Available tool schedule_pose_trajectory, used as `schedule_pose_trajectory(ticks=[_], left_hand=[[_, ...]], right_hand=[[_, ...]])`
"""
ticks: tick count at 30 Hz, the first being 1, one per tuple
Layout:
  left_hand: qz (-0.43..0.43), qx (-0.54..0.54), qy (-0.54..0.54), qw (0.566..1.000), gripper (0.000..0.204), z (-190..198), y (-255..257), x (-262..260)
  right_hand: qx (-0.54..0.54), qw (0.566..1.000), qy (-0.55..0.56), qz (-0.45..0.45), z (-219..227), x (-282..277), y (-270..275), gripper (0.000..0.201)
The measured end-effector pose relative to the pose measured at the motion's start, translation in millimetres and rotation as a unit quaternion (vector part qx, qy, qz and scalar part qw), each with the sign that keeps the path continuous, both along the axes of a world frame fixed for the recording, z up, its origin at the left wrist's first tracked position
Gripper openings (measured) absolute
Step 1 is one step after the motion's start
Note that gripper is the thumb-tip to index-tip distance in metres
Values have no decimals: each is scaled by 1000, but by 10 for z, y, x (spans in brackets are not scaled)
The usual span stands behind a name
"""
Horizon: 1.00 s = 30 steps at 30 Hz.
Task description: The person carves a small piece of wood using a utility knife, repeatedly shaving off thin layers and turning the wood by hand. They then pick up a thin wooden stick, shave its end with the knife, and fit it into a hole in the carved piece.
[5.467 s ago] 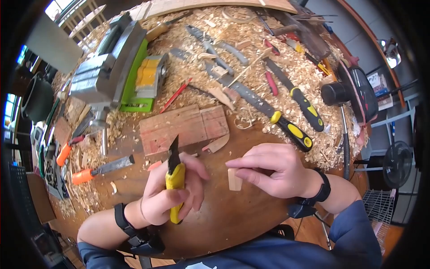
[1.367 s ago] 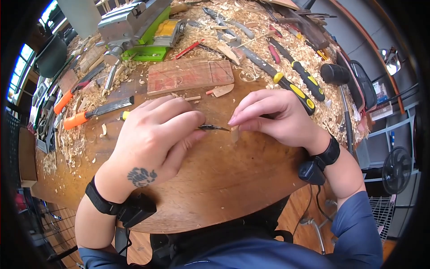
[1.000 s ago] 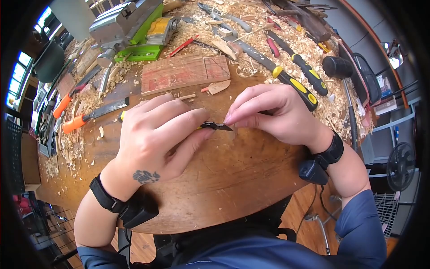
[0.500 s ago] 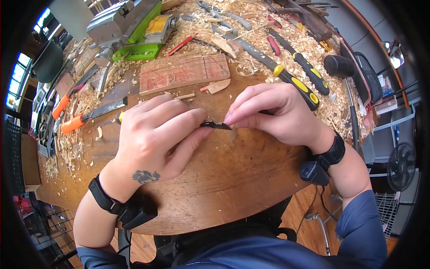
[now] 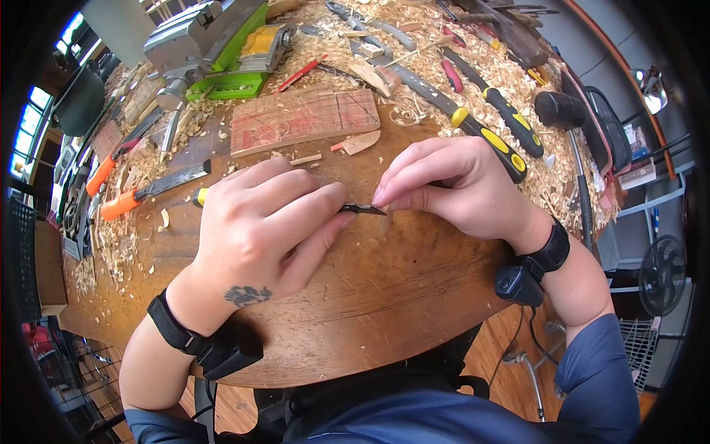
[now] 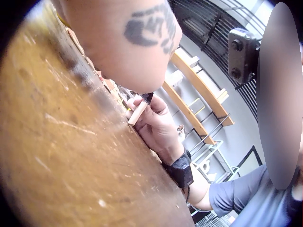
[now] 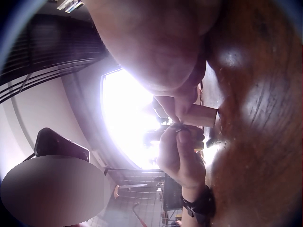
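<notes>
My left hand (image 5: 285,211) grips a yellow-handled knife, its handle end (image 5: 200,197) poking out behind the knuckles. The dark blade (image 5: 362,209) points right and meets a small pale wood block (image 5: 384,220). My right hand (image 5: 444,185) pinches that block against the round wooden table (image 5: 370,311), fingertips over the blade tip. In the left wrist view the block (image 6: 137,112) sits under the right hand (image 6: 158,127). The right wrist view shows the block (image 7: 201,115) with the left hand (image 7: 182,156) beyond it.
A board marked with red lines (image 5: 305,118) lies just past the hands. Behind it stand a grey and green vise (image 5: 211,41), orange-handled chisels (image 5: 118,206), yellow-and-black handled tools (image 5: 492,148), a black mallet (image 5: 555,111) and thick wood shavings (image 5: 444,44).
The hands came down from mid-air, where knife and block were apart, to the table with the blade at the block. In the last half second the blade slid slightly right.
</notes>
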State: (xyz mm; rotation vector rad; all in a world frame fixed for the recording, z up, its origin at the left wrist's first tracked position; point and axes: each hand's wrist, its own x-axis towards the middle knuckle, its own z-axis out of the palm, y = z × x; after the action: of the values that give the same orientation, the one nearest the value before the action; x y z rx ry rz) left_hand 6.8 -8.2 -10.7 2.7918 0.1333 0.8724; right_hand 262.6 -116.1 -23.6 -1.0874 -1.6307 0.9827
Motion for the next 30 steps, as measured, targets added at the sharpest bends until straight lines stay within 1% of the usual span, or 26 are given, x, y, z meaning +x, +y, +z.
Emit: schedule_pose_trajectory(ticks=[2,8,14,16,17,20,23,26,28,30], left_hand=[[0,1,-3,1000,23,-4,-5,4],[-6,7,-9,1000,23,-11,-14,12],[7,9,-20,1000,25,-35,-56,14],[6,49,46,998,26,-46,-103,6],[6,49,45,998,26,-46,-99,7],[7,61,28,998,26,-33,-89,22],[-3,65,13,998,27,1,-92,15],[-3,44,-17,999,29,13,-72,6],[18,50,-41,998,31,1,-54,6],[21,57,-44,997,31,-2,-45,9]], right_hand=[[7,1000,-18,-3,5,4,-3,22],[4,1000,-22,-2,12,9,-7,21],[7,999,-34,-2,22,12,-9,18],[8,999,-32,-1,15,16,-7,17],[8,999,-31,-1,13,18,-5,17],[25,998,-50,-2,26,23,-4,17],[22,999,-33,-4,2,20,1,18],[29,999,-40,-6,6,22,3,18],[28,999,-36,-6,0,23,3,18],[26,999,-32,-6,-9,22,1,17]])
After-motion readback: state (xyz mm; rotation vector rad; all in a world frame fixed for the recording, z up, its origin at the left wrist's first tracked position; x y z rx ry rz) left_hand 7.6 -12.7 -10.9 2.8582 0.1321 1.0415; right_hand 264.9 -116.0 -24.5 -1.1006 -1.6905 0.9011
